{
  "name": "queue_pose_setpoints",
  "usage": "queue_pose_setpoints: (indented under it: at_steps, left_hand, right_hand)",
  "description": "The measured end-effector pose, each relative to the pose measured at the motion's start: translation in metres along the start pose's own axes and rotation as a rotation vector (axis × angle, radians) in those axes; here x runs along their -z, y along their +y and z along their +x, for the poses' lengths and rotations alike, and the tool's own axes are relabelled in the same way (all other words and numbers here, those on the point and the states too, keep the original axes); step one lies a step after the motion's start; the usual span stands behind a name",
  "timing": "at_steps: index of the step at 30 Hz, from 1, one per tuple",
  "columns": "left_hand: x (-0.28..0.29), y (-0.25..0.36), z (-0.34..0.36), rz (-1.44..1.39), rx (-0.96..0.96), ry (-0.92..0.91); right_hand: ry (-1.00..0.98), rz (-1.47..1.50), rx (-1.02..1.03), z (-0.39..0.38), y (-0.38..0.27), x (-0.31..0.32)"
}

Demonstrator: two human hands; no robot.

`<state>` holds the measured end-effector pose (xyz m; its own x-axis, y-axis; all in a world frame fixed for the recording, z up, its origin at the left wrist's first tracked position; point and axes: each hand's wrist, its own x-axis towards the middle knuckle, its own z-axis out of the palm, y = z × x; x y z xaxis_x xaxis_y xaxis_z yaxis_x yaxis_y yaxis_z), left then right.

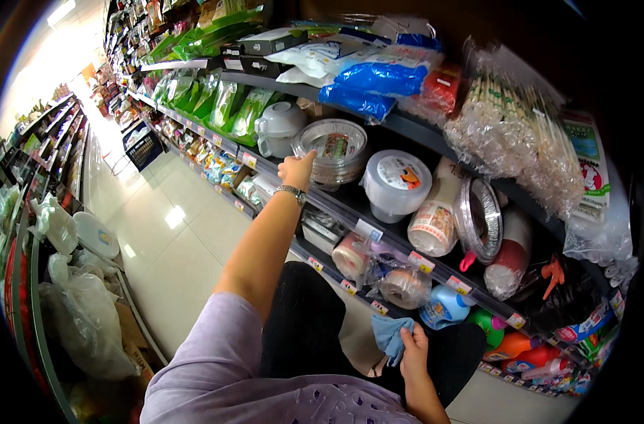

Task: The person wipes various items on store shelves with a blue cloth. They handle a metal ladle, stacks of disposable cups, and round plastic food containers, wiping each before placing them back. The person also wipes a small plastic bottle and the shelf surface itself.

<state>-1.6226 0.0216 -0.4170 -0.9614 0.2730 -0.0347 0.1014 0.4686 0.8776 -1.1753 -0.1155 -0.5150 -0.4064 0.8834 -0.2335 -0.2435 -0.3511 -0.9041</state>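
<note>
Evidently, the relation that matters most is found between the left hand (299, 169) and the stack of round foil trays (334, 152), which is placed on the upper of the two nearer shelf levels, behind the shelf rail (395, 246). From the left grip, the stack lies forward and to the right, and its near left rim is met by the fingers. Because the trays are round, no long axis is offered across the top; the stack is seen standing nearly upright, with the grey cup (280, 121) just beside it on the left and the clear tubs (397, 180) on the right. The left arm is stretched far forward over the rail, almost straight, with the back of the hand turned upward and a bracelet (291, 192) at the wrist. The left fingers are partly bent, but their undersides are hidden, so it cannot be told whether the rim is pinched or only touched. By contrast, the right hand (412, 348) is held low near the right knee, well apart from the trays, and a blue cloth (390, 336) is gripped between its closed fingers and thumb.
</note>
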Motion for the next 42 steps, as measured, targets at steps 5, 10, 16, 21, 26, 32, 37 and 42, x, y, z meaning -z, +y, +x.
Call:
queue_pose_setpoints:
  at_steps: [5,10,16,21,26,32,37,42]
  left_hand:
    - [0.004,0.026,0.012,0.022,-0.037,-0.069]
    - [-0.003,0.030,0.026,-0.413,-0.122,-0.155]
    - [0.050,0.009,-0.013,-0.883,-0.104,-0.261]
    - [0.136,-0.017,-0.112,-0.887,-0.215,-0.345]
    - [0.157,-0.070,-0.208,-0.860,-0.146,-0.591]
    - [0.147,-0.087,-0.297,-0.905,-0.020,-0.788]
    - [0.131,-0.084,-0.321,-0.936,-0.098,-0.772]
    - [0.128,-0.099,-0.338,-0.846,-0.161,-0.900]
  right_hand:
    - [-0.018,0.011,0.019,0.001,-0.004,0.004]
    - [-0.036,0.024,0.042,-0.001,-0.002,0.005]
    - [0.017,0.025,0.098,-0.008,-0.012,0.003]
    - [0.085,0.112,0.141,-0.011,-0.019,0.005]
    - [0.033,0.020,0.386,-0.021,-0.059,-0.032]
    - [-0.196,-0.879,1.075,0.009,-0.099,-0.090]
    - [-0.228,-1.115,0.998,0.000,-0.078,-0.089]
    - [0.107,-1.044,0.921,0.010,-0.077,-0.061]
